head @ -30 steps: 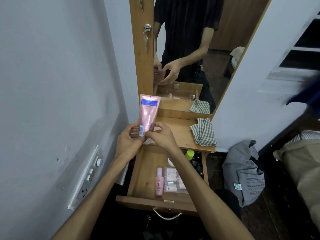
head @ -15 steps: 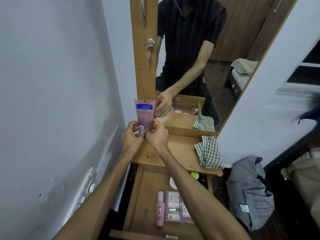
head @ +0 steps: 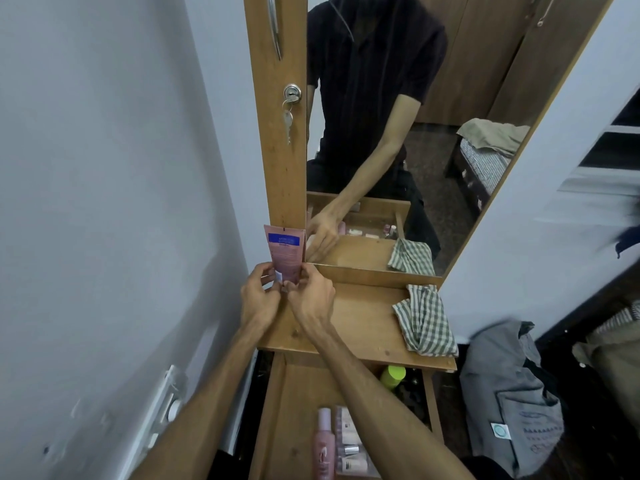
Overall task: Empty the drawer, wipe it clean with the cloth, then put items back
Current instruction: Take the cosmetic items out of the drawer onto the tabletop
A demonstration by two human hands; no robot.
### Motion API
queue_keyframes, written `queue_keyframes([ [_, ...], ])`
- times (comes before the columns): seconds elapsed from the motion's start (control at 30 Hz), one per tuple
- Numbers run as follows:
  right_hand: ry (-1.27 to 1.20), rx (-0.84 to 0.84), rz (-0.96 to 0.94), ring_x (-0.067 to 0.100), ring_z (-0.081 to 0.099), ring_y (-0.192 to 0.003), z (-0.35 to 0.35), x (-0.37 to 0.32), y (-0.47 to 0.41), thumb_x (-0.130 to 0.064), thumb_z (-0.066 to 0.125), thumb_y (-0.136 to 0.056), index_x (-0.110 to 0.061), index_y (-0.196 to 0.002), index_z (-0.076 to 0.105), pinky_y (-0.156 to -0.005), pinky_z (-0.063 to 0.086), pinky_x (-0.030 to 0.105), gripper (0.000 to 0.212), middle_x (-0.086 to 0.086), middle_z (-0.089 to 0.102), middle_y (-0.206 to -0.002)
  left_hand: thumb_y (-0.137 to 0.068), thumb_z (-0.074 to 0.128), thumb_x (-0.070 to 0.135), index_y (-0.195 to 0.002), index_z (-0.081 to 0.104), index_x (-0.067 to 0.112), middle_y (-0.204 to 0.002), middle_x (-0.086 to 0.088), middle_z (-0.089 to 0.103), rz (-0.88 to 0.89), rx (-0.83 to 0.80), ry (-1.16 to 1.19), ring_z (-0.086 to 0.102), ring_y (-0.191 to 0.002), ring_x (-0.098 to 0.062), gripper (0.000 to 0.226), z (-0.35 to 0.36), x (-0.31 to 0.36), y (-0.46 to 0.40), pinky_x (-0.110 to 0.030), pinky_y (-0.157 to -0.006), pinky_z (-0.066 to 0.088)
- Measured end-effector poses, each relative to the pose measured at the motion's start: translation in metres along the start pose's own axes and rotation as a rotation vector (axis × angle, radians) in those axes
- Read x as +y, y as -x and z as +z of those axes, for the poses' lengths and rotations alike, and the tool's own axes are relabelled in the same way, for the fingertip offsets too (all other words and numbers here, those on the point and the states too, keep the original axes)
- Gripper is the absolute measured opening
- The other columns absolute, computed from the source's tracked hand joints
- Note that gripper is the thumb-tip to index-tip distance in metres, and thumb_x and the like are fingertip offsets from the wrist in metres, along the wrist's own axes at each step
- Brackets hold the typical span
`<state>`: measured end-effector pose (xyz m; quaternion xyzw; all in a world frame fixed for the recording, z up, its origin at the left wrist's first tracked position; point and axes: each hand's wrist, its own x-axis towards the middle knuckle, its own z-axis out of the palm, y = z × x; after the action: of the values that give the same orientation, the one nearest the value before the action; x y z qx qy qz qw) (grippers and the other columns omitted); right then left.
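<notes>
A pink tube (head: 285, 251) with a blue label stands upright at the back left corner of the wooden shelf (head: 363, 323), against the mirror frame. My left hand (head: 259, 299) and my right hand (head: 311, 299) both pinch its lower end. A green checked cloth (head: 424, 320) lies crumpled on the shelf's right side. Below the shelf the open drawer (head: 291, 410) holds a pink bottle (head: 324, 445), several small white items (head: 349, 445) and a lime-green cap (head: 393, 375).
A mirror (head: 398, 133) rises behind the shelf, with a key (head: 287, 123) hanging from the lock in its wooden frame. A white switch panel (head: 159, 414) is on the left wall. A grey bag (head: 512, 403) sits on the floor at right.
Both hands carried the pink tube from above the drawer up and back to the shelf's rear left corner. The view tilted upward, so less of the drawer shows.
</notes>
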<state>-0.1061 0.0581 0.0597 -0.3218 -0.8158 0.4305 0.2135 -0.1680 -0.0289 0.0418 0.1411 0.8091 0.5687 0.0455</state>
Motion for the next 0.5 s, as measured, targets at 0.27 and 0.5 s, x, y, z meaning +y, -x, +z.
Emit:
queue_keyframes([
  [0.27,0.016,-0.021,0.000,0.013,0.073,-0.087,-0.004,0.002,0.000,-0.027,0.081,-0.082,-0.021,-0.117,0.070,-0.084,0.059,0.028,0.037,-0.005,0.078,-0.096,-0.095,0.067,0.015,-0.129,0.059,0.015,-0.122,-0.005,0.068,-0.014,-0.012,-0.068,0.061,-0.101,-0.014,0.035,0.003,-0.010,0.006,-0.028,-0.091,0.050],
  [0.5,-0.030,-0.003,-0.010,0.012,0.073,-0.089,-0.019,0.008,0.013,-0.030,0.077,-0.084,-0.022,-0.116,0.073,-0.084,0.061,0.029,0.033,-0.005,0.078,-0.097,-0.095,0.066,0.026,-0.120,0.065,0.015,-0.109,0.000,0.069,-0.040,0.145,-0.026,0.064,-0.093,-0.017,0.028,0.001,-0.008,0.027,-0.028,-0.083,0.053],
])
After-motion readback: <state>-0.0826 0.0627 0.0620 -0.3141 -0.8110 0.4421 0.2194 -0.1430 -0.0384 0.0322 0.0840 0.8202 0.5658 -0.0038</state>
